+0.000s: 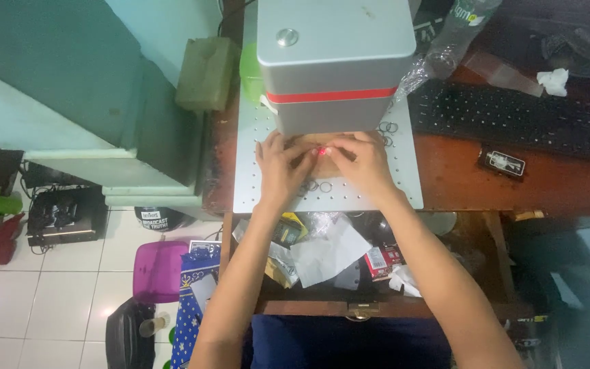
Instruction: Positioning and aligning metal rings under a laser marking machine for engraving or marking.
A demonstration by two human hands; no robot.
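Our left hand [280, 169] and right hand [360, 164] meet under the head of a grey laser marking machine [332, 61], fingertips pinched together around a small piece [321, 153] that sits on a tan pad [331, 164] on the perforated metal plate [254, 184]. A red dot of light falls right where the fingers close on it; the piece itself is too small for us to say what it is. Both hands grasp it lightly, neither is clenched.

The risk, as we judge it, lies in that closeness: our fingertips are at the very spot the beam marks, so a firing beam could catch them, and a slight twitch of either hand could push the piece off the dot and spoil the alignment. Loose metal rings [388, 128] lie on the plate beside the right hand and near the wrists, where a sleeveless forearm could sweep them off the edge.

The plate rests on a reddish-brown wooden desk [513, 184]. A black keyboard [513, 116] lies to the right, a clear plastic bottle [455, 31] behind it, a small black device [502, 162] in front. Below, an open drawer [329, 256] holds papers and packets. To the left we see a white tiled floor [49, 287], a purple container [158, 270] and a pale green wall [49, 82].
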